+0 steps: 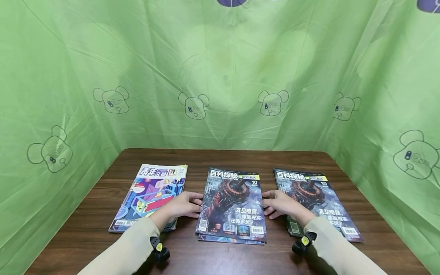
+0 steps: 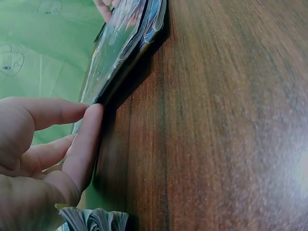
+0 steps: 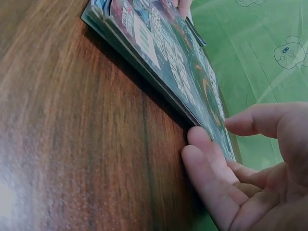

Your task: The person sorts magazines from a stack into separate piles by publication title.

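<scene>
A stack of magazines [image 1: 233, 206] lies on the table between the two hands. Its top cover is dark with a red ring-shaped machine, and a bluish lower magazine [image 1: 230, 240] peeks out at the near edge. At the stack's left side my left hand [image 1: 183, 205] touches the edge with extended fingers. From the right, my right hand [image 1: 280, 202] has its fingertips against the opposite edge. In the right wrist view, one finger [image 3: 252, 120] reaches over the cover while others sit at the side. Neither hand visibly curls round the stack.
A colourful purple-and-white magazine pile [image 1: 148, 198] lies at left, partly behind the left forearm. On the right, under the right forearm, is another magazine pile [image 1: 330, 206] with the same dark cover. The brown wooden table [image 1: 220, 263] backs onto a green curtain [image 1: 227, 130].
</scene>
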